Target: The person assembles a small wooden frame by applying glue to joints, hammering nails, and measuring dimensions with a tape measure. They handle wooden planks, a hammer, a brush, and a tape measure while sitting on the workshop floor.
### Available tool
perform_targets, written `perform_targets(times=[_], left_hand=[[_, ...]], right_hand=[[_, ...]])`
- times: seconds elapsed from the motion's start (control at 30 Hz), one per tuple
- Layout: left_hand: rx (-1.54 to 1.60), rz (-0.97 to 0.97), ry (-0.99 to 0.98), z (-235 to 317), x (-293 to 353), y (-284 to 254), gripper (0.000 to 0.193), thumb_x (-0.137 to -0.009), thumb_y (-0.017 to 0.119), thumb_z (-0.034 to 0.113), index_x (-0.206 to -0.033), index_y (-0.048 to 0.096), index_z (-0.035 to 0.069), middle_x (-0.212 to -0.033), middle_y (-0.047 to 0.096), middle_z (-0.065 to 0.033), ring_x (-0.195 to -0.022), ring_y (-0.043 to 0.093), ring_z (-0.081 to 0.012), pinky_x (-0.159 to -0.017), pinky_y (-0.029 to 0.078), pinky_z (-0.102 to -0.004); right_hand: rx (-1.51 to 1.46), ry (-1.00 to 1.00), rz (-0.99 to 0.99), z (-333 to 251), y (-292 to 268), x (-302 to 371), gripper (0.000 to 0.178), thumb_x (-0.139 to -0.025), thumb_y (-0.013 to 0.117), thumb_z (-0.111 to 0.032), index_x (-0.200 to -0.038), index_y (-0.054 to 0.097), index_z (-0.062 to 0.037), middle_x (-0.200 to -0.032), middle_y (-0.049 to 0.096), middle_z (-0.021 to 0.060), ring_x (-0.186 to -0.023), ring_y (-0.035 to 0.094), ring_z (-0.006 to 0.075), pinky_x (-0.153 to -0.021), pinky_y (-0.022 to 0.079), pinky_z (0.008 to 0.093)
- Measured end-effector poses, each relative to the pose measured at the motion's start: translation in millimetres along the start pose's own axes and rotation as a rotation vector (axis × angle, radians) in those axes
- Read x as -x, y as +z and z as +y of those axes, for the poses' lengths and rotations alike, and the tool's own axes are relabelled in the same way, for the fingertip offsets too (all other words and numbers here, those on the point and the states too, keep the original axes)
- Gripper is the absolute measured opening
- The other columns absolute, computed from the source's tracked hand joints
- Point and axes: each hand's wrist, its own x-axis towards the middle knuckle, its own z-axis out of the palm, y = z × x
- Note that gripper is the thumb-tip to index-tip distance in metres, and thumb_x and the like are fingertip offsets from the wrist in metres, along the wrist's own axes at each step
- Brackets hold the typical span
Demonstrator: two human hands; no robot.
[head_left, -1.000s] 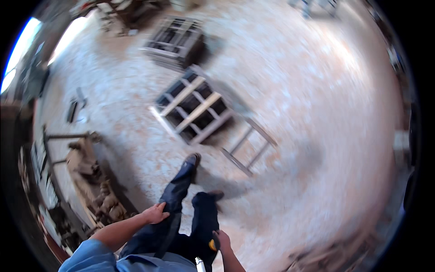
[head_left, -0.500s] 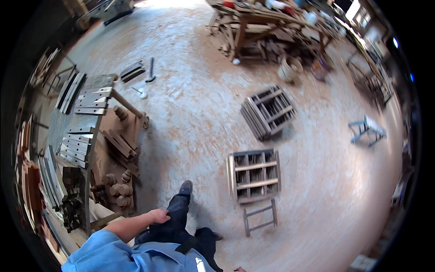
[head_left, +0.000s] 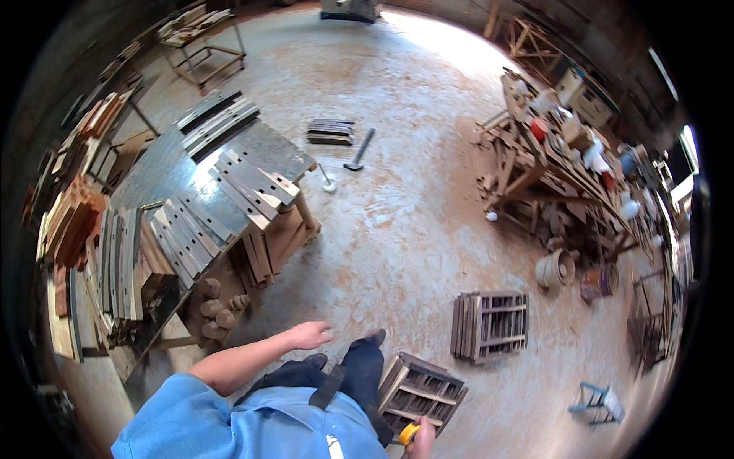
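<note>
My left hand (head_left: pixel 310 335) hangs in front of my body with its fingers loosely stretched and nothing in them. It is nearest to the workbench (head_left: pixel 164 170) on the left, but apart from it. On the bench lie dark wooden slats (head_left: pixel 245 187) with holes cut in them. Low at the lower edge, my right hand (head_left: pixel 423 439) closes round a small yellow tape measure (head_left: pixel 409 434), partly hidden by the fingers. Just beyond that hand stands a stack of dark wooden frames (head_left: pixel 419 390), and a second stack of frames (head_left: pixel 502 327) is farther right.
A hammer (head_left: pixel 359 149) and a bundle of strips (head_left: pixel 330 131) lie on the dusty floor ahead. At right stand a cluttered wooden table (head_left: pixel 527 180), a white bucket (head_left: pixel 554 268) and a small blue stool (head_left: pixel 599 403). Turned wooden pieces (head_left: pixel 218 314) sit under the bench.
My view has turned left, so the bench and floor things now sit farther right. My feet have stepped. The right hand has come into view with the tape measure; the left has swung forward, fingers loosened.
</note>
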Motion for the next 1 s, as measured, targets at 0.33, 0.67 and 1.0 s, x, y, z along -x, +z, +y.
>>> perform_targets(times=[0.33, 0.67, 1.0], left_hand=[[1.128, -0.322, 0.095, 195.8, -48.8, -67.7, 0.063, -0.101, 0.045, 0.041, -0.151, 0.022, 0.009, -0.129, 0.052, -0.0135, -0.114, 0.056, -0.022, -0.086, 0.055, -0.0353], [1.607, -0.094, 0.229, 148.0, -102.2, -207.5, 0.059, -0.098, 0.051, 0.023, -0.15, 0.028, 0.01, -0.118, 0.055, -0.0085, -0.099, 0.062, -0.0211, -0.068, 0.055, -0.0315], [0.565, 0.985, -0.079, 46.4, -170.4, -408.4, 0.071, -0.079, 0.066, 0.021, -0.14, 0.037, -0.001, -0.13, 0.051, -0.0208, -0.118, 0.052, -0.038, -0.098, 0.044, -0.0405]], right_hand=[[0.505, -0.539, -0.665, -291.0, 330.0, 9.5, 0.023, -0.1, 0.047, -0.018, -0.104, 0.061, -0.0009, -0.081, 0.058, 0.0036, -0.073, 0.054, 0.0112, -0.067, 0.045, 0.0268], [0.778, -1.138, -1.003, -377.3, 515.5, 8.9, 0.02, -0.095, 0.05, -0.005, -0.111, 0.059, 0.0017, -0.101, 0.063, 0.0128, -0.082, 0.064, 0.0221, -0.077, 0.051, 0.0317], [0.974, -0.334, -0.465, -473.2, 511.0, -175.8, 0.023, -0.094, 0.05, -0.018, -0.093, 0.059, 0.003, -0.078, 0.062, 0.0108, -0.065, 0.061, 0.0162, -0.054, 0.05, 0.0272]])
